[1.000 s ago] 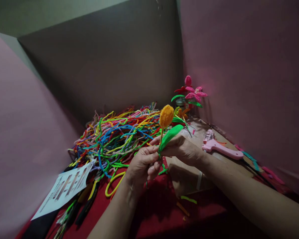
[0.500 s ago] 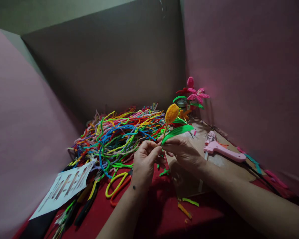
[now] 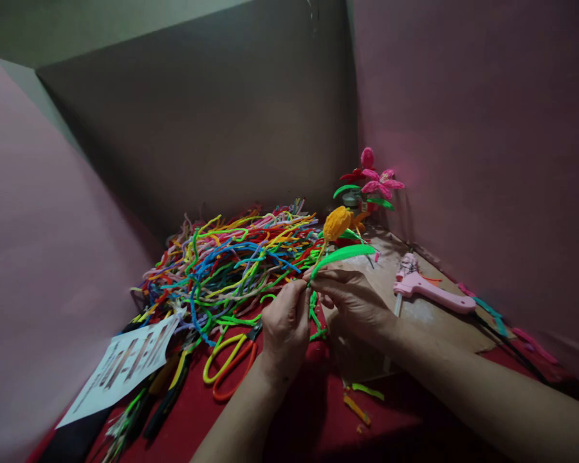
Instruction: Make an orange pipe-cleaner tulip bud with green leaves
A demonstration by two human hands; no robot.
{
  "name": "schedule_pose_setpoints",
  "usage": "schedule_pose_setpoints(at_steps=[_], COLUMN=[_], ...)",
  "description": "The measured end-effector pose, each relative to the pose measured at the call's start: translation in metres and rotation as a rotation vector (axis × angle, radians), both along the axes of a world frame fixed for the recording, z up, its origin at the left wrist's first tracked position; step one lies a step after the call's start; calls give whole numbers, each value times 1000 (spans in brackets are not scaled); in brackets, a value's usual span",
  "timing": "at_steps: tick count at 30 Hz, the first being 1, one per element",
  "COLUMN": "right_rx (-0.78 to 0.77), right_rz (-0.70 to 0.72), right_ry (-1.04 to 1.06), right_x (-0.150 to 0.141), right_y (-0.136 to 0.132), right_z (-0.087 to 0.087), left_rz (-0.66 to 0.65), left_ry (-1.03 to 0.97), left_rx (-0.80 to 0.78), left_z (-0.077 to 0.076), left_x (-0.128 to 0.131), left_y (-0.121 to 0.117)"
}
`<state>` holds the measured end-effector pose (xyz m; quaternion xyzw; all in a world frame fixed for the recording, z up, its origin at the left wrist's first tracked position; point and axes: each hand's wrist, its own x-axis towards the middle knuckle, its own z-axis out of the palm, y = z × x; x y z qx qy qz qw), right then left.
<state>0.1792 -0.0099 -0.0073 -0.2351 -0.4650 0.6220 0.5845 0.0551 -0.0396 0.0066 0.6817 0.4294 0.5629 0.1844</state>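
An orange pipe-cleaner flower (image 3: 338,223) on a thin stem leans to the right above my hands. From the same stem a long green leaf (image 3: 343,254) reaches out to the right. My left hand (image 3: 287,321) is closed, its thumb and fingers pinching the stem low down, where the leaf's base meets it. My right hand (image 3: 357,299) pinches the base of the leaf from the other side, fingertips close to the left hand's. The stem between the fingertips is mostly hidden.
A heap of coloured pipe cleaners (image 3: 236,257) lies behind my hands. Scissors (image 3: 229,366) and a printed sheet (image 3: 123,363) are at left. A pink glue gun (image 3: 429,289) rests on a board (image 3: 431,325) at right. Pink flowers (image 3: 382,183) stand behind it.
The flower and leaf have tipped to the right, the leaf now nearly level. My left hand has turned and closed at the leaf's base, and the scissors have come into fuller view.
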Motion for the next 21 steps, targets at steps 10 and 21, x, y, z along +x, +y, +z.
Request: schedule_pose_setpoints(at_steps=[10, 21], right_rx=[178, 249], right_rz=[1, 113], right_ry=[-35, 37], right_x=[7, 8], right_y=[1, 6], right_z=[9, 5], left_rz=[-225, -631], left_ry=[-332, -583], left_rx=[-459, -795], left_z=[15, 15], left_x=[2, -9], left_y=[-2, 6])
